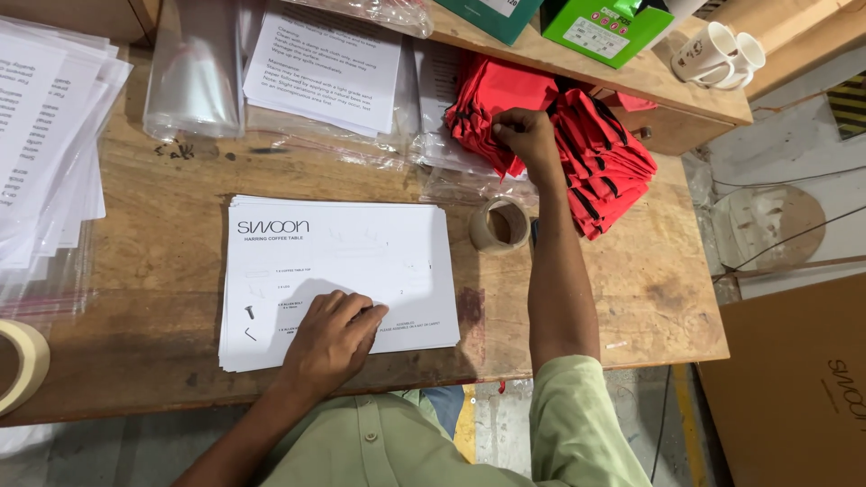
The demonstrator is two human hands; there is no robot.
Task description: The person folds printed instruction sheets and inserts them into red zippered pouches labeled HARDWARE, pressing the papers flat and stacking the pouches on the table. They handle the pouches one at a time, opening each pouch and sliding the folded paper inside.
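My left hand (332,338) rests flat on a stack of white printed sheets (361,243) at the front of the wooden table (162,361), fingers curled over the top sheet's lower edge. My right hand (525,135) reaches across to a pile of red fabric pieces with black trim (600,153) at the back right and pinches one of them between its fingertips. A roll of brown tape (499,225) lies between the sheets and the red pile, just left of my right forearm.
More white sheets (41,126) lie fanned at the left edge, and another printed stack (329,63) sits at the back on clear plastic bags (194,72). A masking tape roll (23,361), green boxes (600,27), white cups (717,54) and a cardboard box (794,388) surround the table.
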